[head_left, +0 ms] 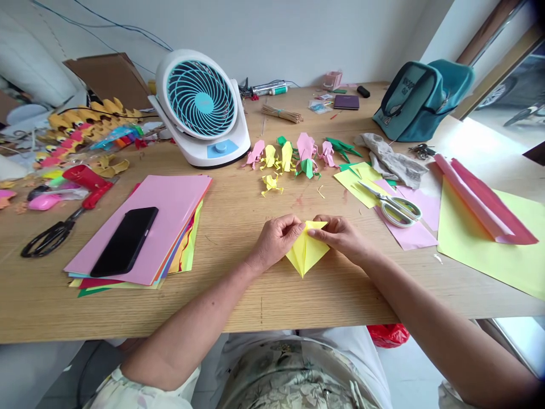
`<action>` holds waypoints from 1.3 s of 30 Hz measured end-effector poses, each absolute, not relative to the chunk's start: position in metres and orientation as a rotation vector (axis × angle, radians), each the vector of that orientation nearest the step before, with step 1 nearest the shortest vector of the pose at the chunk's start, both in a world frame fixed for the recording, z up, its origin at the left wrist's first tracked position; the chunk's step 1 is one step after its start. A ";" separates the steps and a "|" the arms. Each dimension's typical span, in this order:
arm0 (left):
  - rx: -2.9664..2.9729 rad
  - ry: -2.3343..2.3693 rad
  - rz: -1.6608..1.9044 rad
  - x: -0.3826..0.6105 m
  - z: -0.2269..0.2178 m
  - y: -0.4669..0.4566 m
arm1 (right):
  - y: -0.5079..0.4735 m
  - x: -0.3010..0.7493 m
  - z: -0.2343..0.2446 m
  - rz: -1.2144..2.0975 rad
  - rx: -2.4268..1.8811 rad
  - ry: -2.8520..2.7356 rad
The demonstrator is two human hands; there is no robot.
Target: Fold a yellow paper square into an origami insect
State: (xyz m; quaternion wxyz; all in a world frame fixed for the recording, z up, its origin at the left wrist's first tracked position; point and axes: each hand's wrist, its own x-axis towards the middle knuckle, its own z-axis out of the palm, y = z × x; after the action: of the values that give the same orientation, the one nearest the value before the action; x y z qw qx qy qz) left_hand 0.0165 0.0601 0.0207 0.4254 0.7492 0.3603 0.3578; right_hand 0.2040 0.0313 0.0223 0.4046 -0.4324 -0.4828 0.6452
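A folded piece of yellow paper [305, 250], pointed at its lower end and creased down the middle, is held between both hands just above the table's front part. My left hand [279, 238] pinches its upper left edge between thumb and fingers. On the opposite side, my right hand [340, 236] grips the upper right part, thumb on top. Fingertips behind the paper are hidden. Beyond the hands stand several small folded paper figures: a large pink one [305, 147], a yellow one [271, 184] nearest me, and others in yellow, pink and green.
Left lies a stack of coloured paper [179, 199] with a black phone [124, 241] on top; behind it stands a white fan [202, 102]. Scissors [400, 209] rest on paper sheets at right, near a grey cloth [394, 162], rolled pink paper [477, 199] and a teal bag [419, 102].
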 end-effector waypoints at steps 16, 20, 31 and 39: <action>2.019 0.844 0.890 0.016 0.016 0.059 | 0.030 0.206 0.020 1.574 -1.065 -1.274; 2.043 0.857 0.892 0.016 0.014 0.058 | 0.030 0.205 0.020 1.492 -1.098 -1.339; 2.066 0.924 0.899 0.020 0.017 0.054 | 0.029 0.200 0.017 1.282 -1.151 -1.473; 2.010 0.991 0.915 0.018 0.016 0.057 | 0.034 0.207 0.007 1.279 -1.194 -1.274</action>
State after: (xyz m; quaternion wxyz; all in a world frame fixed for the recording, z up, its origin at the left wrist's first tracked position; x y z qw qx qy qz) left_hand 0.0177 0.0571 0.0160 0.3529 0.7769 0.3831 0.3536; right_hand 0.2067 0.0339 0.0075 0.4692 -0.4870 -0.5199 0.5219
